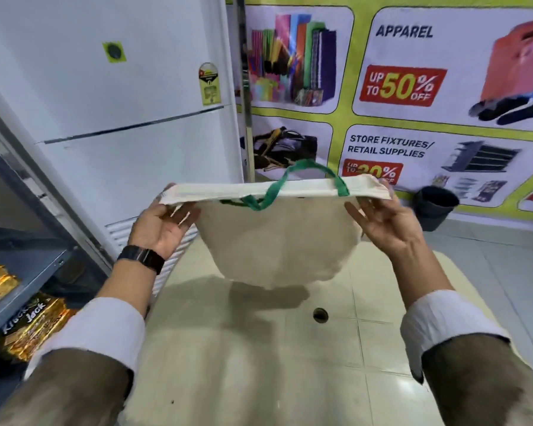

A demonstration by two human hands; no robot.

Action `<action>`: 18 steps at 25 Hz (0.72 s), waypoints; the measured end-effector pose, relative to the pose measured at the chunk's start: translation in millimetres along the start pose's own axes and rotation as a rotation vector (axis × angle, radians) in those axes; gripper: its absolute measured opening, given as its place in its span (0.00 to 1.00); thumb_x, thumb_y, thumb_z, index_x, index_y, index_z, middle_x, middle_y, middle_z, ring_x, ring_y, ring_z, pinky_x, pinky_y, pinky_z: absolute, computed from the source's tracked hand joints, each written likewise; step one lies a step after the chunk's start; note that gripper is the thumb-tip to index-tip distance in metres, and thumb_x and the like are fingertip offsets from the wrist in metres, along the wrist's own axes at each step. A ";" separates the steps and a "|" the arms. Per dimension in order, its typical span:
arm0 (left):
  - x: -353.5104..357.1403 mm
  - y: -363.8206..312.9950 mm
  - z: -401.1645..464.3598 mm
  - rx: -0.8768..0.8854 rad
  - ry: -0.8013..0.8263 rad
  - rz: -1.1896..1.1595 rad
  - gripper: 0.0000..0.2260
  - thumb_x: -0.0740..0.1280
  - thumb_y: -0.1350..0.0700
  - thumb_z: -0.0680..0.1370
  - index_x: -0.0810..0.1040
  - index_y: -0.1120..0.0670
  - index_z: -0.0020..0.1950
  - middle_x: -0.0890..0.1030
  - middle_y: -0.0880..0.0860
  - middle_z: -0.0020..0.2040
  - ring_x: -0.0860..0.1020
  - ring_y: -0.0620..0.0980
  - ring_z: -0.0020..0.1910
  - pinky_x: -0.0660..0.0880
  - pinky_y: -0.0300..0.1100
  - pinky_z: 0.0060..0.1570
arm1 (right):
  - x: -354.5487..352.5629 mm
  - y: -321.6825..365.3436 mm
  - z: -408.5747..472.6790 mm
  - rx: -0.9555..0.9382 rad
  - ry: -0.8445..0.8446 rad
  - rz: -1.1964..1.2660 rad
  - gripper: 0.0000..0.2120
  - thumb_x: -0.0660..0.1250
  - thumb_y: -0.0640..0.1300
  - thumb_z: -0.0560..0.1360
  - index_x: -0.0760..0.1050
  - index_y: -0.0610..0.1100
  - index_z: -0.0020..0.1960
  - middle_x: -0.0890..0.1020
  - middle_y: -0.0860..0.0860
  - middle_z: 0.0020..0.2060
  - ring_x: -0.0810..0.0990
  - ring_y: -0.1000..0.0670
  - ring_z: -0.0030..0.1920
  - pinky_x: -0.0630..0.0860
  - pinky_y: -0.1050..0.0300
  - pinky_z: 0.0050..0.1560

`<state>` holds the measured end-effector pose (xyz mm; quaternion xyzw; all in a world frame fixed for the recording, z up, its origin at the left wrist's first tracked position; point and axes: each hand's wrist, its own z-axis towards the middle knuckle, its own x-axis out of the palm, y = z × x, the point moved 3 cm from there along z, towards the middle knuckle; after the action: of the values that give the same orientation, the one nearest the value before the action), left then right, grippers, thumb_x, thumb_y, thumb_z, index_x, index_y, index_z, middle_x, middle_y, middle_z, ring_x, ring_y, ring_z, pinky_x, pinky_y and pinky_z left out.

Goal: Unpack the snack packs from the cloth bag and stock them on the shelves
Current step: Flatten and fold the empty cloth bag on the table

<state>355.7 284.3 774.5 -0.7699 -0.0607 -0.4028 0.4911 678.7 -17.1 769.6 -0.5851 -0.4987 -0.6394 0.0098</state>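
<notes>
A cream cloth bag (277,241) with green handles hangs flat in the air over a beige table (259,364). My left hand (162,222) grips the bag's top edge at its left end, and my right hand (379,222) grips the right end. The bag looks limp and I cannot see inside it. Gold snack packs (34,327) lie on the grey shelves (28,272) at the lower left, on two levels.
A white fridge (120,118) stands behind the shelves at left. A poster wall with sale adverts fills the back right. A dark bin (434,207) sits on the tiled floor beside the table. The table has a small round hole (320,315).
</notes>
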 end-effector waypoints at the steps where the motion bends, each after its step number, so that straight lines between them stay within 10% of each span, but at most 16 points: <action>1: 2.9 -2.7 -15.0 0.040 0.094 -0.046 0.17 0.64 0.65 0.68 0.86 0.51 0.49 0.85 0.57 0.56 0.85 0.58 0.53 0.82 0.56 0.55 | -11.4 6.9 -14.2 -0.036 0.086 0.023 0.21 0.63 0.29 0.72 0.83 0.51 0.53 0.83 0.43 0.63 0.84 0.41 0.59 0.79 0.35 0.60; 7: -121.7 123.4 -81.6 -0.303 -0.109 0.326 0.17 0.58 0.66 0.81 0.74 0.61 0.69 0.80 0.66 0.64 0.86 0.59 0.46 0.84 0.55 0.46 | -204.4 -59.4 -94.3 0.430 -0.254 -0.567 0.20 0.55 0.21 0.72 0.84 0.35 0.46 0.83 0.33 0.46 0.87 0.36 0.45 0.78 0.36 0.61; 11: -181.6 205.8 -119.3 -0.592 -0.337 0.722 0.16 0.57 0.70 0.82 0.75 0.62 0.68 0.82 0.63 0.51 0.81 0.59 0.43 0.82 0.46 0.36 | -283.9 -112.2 -152.8 0.730 -0.374 -0.804 0.17 0.62 0.22 0.74 0.80 0.31 0.60 0.85 0.34 0.44 0.86 0.38 0.47 0.82 0.45 0.56; 15: -197.9 204.1 -116.3 -0.925 -0.208 1.076 0.15 0.62 0.68 0.80 0.79 0.59 0.65 0.85 0.64 0.54 0.85 0.59 0.42 0.84 0.51 0.41 | -303.5 -106.3 -163.5 1.013 -0.284 -0.885 0.20 0.71 0.25 0.70 0.78 0.29 0.61 0.84 0.32 0.51 0.85 0.37 0.49 0.79 0.43 0.63; 18: -175.1 189.7 -79.6 -1.032 -0.183 1.065 0.08 0.65 0.68 0.79 0.79 0.62 0.57 0.86 0.63 0.44 0.86 0.57 0.35 0.84 0.47 0.34 | -300.7 -87.8 -132.6 0.985 -0.318 -0.829 0.26 0.77 0.29 0.63 0.77 0.29 0.60 0.84 0.33 0.50 0.86 0.40 0.45 0.85 0.51 0.50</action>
<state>286.9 176.4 536.6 -0.8583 0.4764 -0.0222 0.1891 623.2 -230.7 510.8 -0.3590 -0.9120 -0.1933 -0.0443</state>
